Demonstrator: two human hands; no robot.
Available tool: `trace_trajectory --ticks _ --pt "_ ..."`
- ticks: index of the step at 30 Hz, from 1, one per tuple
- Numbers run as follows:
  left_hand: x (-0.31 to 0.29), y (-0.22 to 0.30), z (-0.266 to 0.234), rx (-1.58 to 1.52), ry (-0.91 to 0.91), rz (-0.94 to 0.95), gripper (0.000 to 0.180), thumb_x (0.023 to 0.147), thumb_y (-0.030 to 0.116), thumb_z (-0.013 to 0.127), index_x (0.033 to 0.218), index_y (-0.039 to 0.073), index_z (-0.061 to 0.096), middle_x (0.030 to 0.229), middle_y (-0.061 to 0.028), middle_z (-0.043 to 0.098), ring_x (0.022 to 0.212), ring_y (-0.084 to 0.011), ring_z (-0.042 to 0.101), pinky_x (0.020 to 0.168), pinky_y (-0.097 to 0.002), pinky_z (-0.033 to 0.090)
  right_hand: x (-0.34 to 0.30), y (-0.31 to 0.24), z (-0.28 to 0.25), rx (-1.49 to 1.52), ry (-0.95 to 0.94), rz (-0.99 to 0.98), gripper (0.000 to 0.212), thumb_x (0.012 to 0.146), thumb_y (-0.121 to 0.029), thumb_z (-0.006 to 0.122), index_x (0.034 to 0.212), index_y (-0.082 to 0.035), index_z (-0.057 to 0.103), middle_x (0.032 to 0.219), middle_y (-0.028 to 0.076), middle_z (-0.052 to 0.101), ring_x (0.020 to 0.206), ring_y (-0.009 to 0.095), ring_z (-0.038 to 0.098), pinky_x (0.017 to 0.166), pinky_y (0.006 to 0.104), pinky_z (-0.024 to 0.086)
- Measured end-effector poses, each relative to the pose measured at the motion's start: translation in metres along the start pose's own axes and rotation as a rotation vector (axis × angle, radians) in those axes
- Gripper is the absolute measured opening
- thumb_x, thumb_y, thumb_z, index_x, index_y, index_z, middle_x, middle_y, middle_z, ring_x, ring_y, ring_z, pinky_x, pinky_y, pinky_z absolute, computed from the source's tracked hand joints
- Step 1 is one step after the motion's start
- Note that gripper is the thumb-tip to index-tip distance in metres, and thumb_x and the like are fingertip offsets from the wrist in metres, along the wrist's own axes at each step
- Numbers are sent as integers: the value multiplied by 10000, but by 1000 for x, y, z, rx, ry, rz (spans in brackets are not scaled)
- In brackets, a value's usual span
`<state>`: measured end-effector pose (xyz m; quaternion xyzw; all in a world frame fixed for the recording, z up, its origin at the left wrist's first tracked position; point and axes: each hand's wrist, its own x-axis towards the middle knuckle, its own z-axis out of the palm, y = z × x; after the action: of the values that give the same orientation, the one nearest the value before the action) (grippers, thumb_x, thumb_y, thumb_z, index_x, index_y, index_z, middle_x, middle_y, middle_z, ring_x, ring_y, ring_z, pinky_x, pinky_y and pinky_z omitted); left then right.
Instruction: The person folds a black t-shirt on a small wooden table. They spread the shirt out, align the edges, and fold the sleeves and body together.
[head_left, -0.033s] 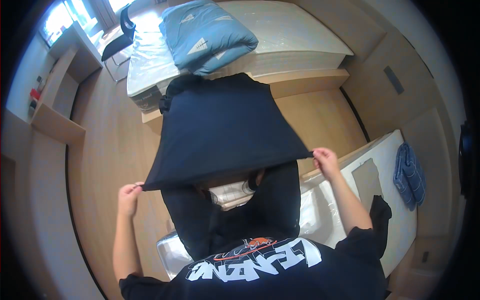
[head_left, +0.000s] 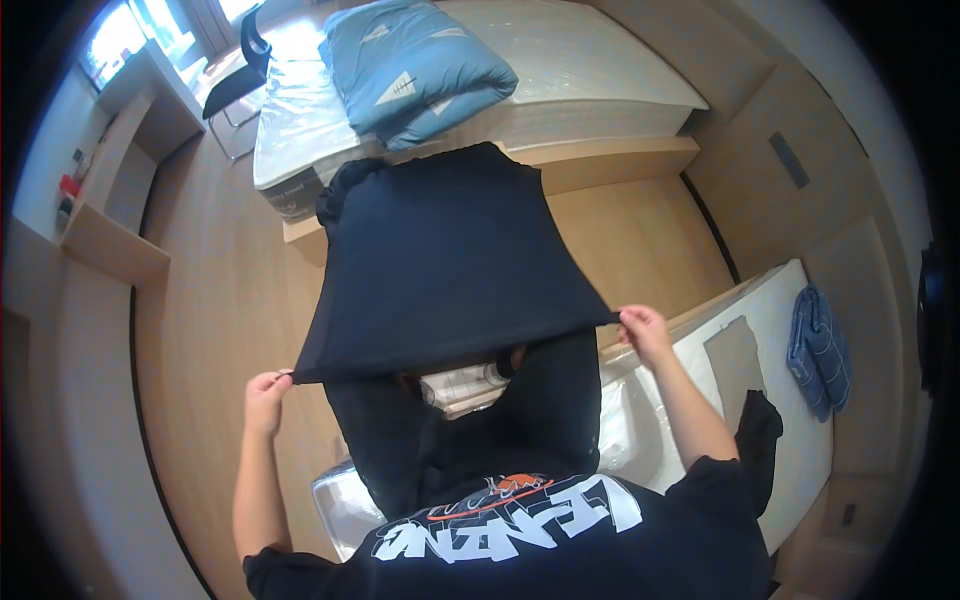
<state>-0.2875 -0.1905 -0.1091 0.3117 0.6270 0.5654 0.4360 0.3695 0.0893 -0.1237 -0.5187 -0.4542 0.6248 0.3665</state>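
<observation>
A black garment (head_left: 440, 255), perhaps a shirt, is stretched out in front of me over my lap. Its wide near edge runs taut between my two hands, and its far left corner is bunched up. My left hand (head_left: 265, 398) pinches the near left corner between thumb and fingers. At the near right corner, slightly farther away, my right hand (head_left: 645, 332) pinches the cloth the same way. The far end of the garment reaches the edge of the bed opposite. Below the taut edge show my legs in black trousers (head_left: 560, 400).
Ahead stands a bed with a plastic-covered mattress (head_left: 580, 60) and a folded blue quilt (head_left: 415, 75). I sit on another plastic-wrapped mattress (head_left: 640, 420). To my right lie a black cloth (head_left: 760, 440) and a folded dark blue cloth (head_left: 820, 350). A chair (head_left: 235, 90) and shelving (head_left: 120, 250) stand left.
Both hands have drawn slightly inward, toward each other, with the garment's corners still pinched. The near edge of the cloth is a little less wide.
</observation>
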Motion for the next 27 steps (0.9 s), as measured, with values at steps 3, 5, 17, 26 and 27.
trace_trajectory --ticks 3,5,17,26,27 --pt "-15 -50 5 8 139 -78 96 869 116 712 818 39 682 785 -22 669 714 -102 582 692 -246 453 -14 54 14 70 33 146 170 933 -121 650 1059 -9 632 863 82 685 753 165 686 660 255 560" --pt "-22 -58 17 -80 182 -132 145 887 160 713 816 42 668 784 -30 667 683 -110 583 663 -249 462 -27 65 21 119 58 193 158 936 -113 645 1055 -14 616 885 92 678 772 180 687 710 266 574" --pt "-95 -56 8 -180 20 -346 147 877 119 688 804 -3 650 786 -83 678 694 -158 629 657 -279 511 -86 66 -4 230 -66 255 57 904 -55 647 930 -7 633 820 68 656 665 123 606 652 236 508" --pt "-55 -52 26 233 -45 -327 166 884 194 705 867 34 663 841 -46 681 708 -101 594 639 -226 472 -33 39 10 -819 -177 213 286 886 -299 701 835 -19 671 706 28 637 663 119 587 613 289 481" --pt "-36 -51 24 331 11 -317 192 887 226 704 868 42 654 833 -23 659 715 -94 569 641 -226 453 -11 20 27 -992 -120 137 299 886 -300 704 821 -12 660 707 26 634 664 116 568 600 301 466"
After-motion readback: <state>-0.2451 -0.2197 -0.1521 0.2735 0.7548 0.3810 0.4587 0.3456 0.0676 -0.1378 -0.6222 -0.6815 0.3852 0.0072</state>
